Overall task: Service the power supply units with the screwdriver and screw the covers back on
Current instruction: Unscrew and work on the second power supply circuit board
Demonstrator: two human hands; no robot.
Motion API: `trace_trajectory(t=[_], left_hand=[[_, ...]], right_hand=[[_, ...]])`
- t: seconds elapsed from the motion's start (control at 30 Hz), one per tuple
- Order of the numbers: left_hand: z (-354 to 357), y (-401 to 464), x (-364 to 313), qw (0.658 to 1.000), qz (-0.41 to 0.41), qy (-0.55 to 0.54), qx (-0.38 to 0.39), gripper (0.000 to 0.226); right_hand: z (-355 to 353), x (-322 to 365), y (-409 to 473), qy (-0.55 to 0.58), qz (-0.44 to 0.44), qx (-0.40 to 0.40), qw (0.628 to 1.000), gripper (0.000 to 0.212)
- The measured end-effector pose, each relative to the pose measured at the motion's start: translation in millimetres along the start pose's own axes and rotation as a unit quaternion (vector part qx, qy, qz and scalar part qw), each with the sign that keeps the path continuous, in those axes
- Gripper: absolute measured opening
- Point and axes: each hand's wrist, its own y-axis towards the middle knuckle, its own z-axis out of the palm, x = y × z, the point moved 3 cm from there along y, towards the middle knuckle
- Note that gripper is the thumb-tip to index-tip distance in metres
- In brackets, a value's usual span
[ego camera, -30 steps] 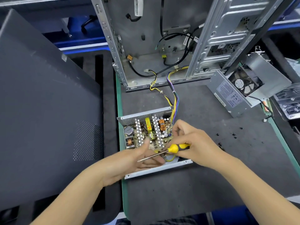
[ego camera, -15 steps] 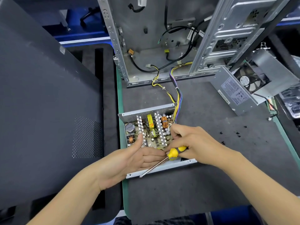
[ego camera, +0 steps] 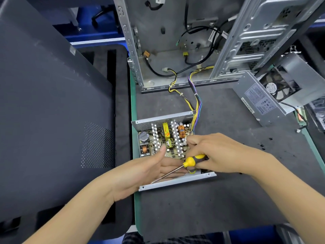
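- Right hand (ego camera: 218, 154) gripped the screwdriver (ego camera: 190, 162)
- Left hand (ego camera: 147, 169) lay flat and relaxed beside the open power supply unit (ego camera: 167, 138)
- Better to keep its tip off the board

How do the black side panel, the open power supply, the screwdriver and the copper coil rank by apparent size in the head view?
1. black side panel, though nearness inflates it
2. open power supply
3. screwdriver
4. copper coil
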Motion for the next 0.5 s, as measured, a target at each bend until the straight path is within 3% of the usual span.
trace_trajectory(t=[0.13, 0.27, 0.37, 0.5], left_hand=[[8, 7, -11, 0.998, -0.018, -0.01, -0.059, 0.056], [15, 7, -19, 0.993, -0.014, -0.021, -0.119, 0.032], [16, 6, -19, 0.987, -0.022, -0.02, -0.158, 0.029], [19, 5, -23, 0.983, -0.017, -0.018, -0.184, 0.025]], right_hand=[[4, -2, -1, 0.025, 0.014, 0.001, 1.0, 0.008], [5, -4, -1, 0.044, 0.016, -0.013, 0.999, 0.009], [5, -4, -5, 0.067, 0.007, -0.036, 0.997, 0.004], [4, -2, -11, 0.09, -0.008, -0.093, 0.992, 0.013]])
